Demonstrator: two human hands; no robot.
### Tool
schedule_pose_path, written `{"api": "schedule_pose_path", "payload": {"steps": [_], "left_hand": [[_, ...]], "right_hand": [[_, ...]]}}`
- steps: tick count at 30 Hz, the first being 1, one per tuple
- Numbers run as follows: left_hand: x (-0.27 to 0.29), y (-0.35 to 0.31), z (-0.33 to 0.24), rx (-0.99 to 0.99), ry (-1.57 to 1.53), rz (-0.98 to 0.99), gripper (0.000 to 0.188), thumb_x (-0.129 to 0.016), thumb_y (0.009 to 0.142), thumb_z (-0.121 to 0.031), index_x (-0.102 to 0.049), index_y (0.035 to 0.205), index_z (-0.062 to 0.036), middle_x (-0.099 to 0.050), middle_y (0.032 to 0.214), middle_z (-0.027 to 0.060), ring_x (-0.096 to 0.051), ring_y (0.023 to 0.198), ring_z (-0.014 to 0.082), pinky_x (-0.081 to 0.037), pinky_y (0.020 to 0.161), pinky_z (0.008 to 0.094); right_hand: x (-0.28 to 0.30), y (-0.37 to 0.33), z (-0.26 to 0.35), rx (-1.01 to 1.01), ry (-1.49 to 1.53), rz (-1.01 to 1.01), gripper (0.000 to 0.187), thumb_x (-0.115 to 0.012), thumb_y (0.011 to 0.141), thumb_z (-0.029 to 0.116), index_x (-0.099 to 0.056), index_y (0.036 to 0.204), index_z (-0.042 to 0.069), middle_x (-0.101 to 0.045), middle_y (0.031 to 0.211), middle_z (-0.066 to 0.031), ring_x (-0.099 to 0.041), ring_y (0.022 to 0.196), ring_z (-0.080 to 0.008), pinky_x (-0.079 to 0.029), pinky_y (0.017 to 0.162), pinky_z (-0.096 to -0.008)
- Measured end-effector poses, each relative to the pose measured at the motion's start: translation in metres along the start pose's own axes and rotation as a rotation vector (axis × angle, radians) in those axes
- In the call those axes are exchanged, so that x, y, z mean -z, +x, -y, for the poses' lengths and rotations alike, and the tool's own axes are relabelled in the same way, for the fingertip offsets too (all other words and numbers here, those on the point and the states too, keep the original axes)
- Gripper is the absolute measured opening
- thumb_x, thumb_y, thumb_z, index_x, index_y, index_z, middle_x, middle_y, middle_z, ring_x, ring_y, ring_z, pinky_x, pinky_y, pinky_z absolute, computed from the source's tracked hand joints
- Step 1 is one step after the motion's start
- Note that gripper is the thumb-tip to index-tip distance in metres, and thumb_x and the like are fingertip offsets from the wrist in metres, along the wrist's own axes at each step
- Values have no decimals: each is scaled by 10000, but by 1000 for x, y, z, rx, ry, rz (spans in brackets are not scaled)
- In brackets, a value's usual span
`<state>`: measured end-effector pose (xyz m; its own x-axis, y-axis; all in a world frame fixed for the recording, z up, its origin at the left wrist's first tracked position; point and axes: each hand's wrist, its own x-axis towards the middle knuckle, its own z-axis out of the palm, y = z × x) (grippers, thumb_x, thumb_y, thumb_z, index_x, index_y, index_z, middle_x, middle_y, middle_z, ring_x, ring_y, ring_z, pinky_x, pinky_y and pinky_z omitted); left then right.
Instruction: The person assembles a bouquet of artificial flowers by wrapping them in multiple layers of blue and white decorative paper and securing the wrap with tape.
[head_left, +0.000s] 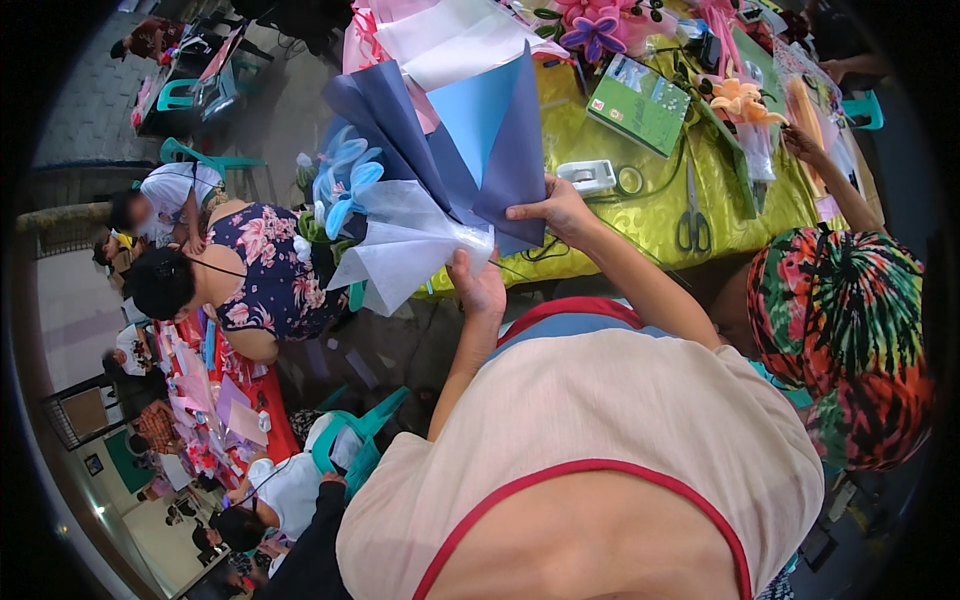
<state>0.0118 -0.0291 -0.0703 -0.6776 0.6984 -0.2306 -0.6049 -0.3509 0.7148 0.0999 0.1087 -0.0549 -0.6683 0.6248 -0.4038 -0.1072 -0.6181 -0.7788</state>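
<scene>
A bouquet wrap of dark blue and light blue paper (pixel 500 140) is held up in front of me, with white sheer wrapping (pixel 400 245) gathered at its lower part. My left hand (pixel 478 284) is closed around the gathered white base from below. With thumb in front and fingers behind, my right hand (pixel 562 212) pinches the lower right edge of the blue paper. Light blue fuzzy flowers (pixel 345 185) with green leaves show at the left of the paper; whether they belong to this bouquet I cannot tell.
A table with a yellow cloth (pixel 560 110) holds a green box (pixel 638 105), scissors (pixel 692 215), a white tape dispenser (pixel 587 178) and an orange flower bouquet (pixel 745 110). A person in a colourful tie-dye head covering (pixel 835 330) is close at right; another in a floral top (pixel 270 265) is at left.
</scene>
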Motion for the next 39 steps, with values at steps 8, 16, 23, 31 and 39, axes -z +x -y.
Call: {"api": "schedule_pose_path", "payload": {"steps": [8,16,23,31,39], "left_hand": [[-7,0,2,-79,78,49,611,-547,748,-390,-342,1232,-77,-404,1242,76,-392,1130,200,-287,956,350],[-21,-1,0,-189,65,27,616,-641,680,-194,-351,1203,-47,-427,1185,97,-419,1095,220,-306,956,361],[-15,1,-1,-174,59,-18,698,-681,629,-164,-318,1220,-84,-415,1153,50,-415,1073,201,-328,938,370],[-18,-1,-3,-174,78,-30,668,-669,633,-137,-331,1207,-86,-416,1146,51,-416,1067,196,-327,938,362],[-39,-3,-15,-234,179,-34,562,-654,625,-84,-398,1124,-62,-458,1053,36,-452,967,161,-350,885,324]], "right_hand": [[-2,-2,10,9,2,-16,553,-750,507,-76,-531,1012,-33,-590,947,-97,-561,842,-164,-437,797,-294],[-2,-9,25,-138,199,34,398,-691,691,120,-524,1026,-16,-578,973,-85,-563,876,-162,-436,794,-299],[6,-7,34,-37,203,112,374,-657,729,138,-502,1048,20,-577,965,-65,-564,869,-155,-441,776,-298],[8,-7,35,47,225,129,324,-637,741,71,-508,1033,14,-581,979,-66,-561,883,-145,-440,781,-294],[11,7,26,225,214,-28,236,-608,773,81,-537,987,10,-593,938,-65,-560,853,-125,-446,727,-244]]}}
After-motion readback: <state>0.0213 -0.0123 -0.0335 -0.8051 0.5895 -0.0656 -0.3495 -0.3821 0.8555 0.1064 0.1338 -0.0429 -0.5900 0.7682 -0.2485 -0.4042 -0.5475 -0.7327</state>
